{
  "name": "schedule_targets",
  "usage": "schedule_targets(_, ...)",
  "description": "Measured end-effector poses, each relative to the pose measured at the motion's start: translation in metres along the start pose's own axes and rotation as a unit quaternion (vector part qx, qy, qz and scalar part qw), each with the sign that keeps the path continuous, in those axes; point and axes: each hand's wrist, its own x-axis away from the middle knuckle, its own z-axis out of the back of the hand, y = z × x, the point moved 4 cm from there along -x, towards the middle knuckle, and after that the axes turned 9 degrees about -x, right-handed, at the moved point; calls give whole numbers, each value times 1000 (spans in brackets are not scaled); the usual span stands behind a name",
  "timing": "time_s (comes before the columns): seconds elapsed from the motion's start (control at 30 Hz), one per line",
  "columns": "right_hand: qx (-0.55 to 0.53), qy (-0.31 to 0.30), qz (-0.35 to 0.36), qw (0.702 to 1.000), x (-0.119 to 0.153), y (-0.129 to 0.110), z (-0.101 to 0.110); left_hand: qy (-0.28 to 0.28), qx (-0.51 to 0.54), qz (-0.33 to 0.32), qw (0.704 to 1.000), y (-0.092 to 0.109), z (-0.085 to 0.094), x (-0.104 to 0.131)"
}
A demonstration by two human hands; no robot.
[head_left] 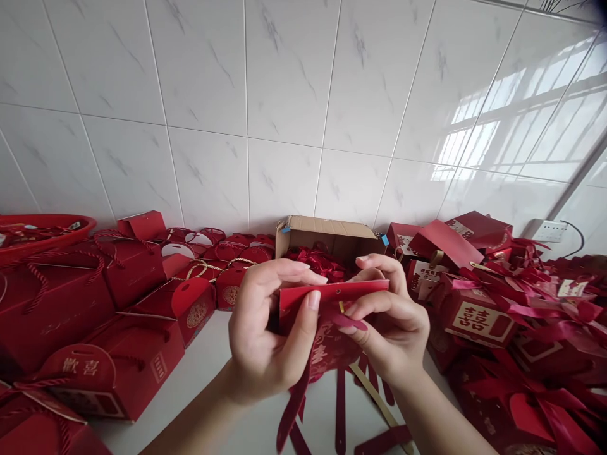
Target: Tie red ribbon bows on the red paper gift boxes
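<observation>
Held up in the middle of the view is a red box (294,302) with an open top edge and a small hole in its flap. My left hand (272,325) grips the box's left side, the thumb on the near face. In my right hand (391,316), thumb and forefinger pinch the end of a dark red strap (351,321) with a small gold piece at the hole. Another dark red strap (294,401) hangs from the box's lower left. More dark red straps (340,411) and a gold one (379,398) lie on the white table (208,392) beneath.
Red gift boxes (118,373) with rope handles fill the left side, a red basin (85,222) behind them. A cardboard carton (327,226) of red ribbons stands by the tiled wall. Red boxes with ribbons (478,319) pile up at right, near a power socket (547,230).
</observation>
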Motion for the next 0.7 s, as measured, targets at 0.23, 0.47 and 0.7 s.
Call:
schedule_targets(0.23,12,12,-2,1000,-1,-4,-1,21,-18,-66,997,1,6,3)
schedule_targets(0.47,24,-4,31,999,2,-9,0,-9,-38,-109,993,8,9,-3)
schedule_targets(0.7,59,-16,44,997,-1,-11,3,-31,-47,-128,990,8,12,-3)
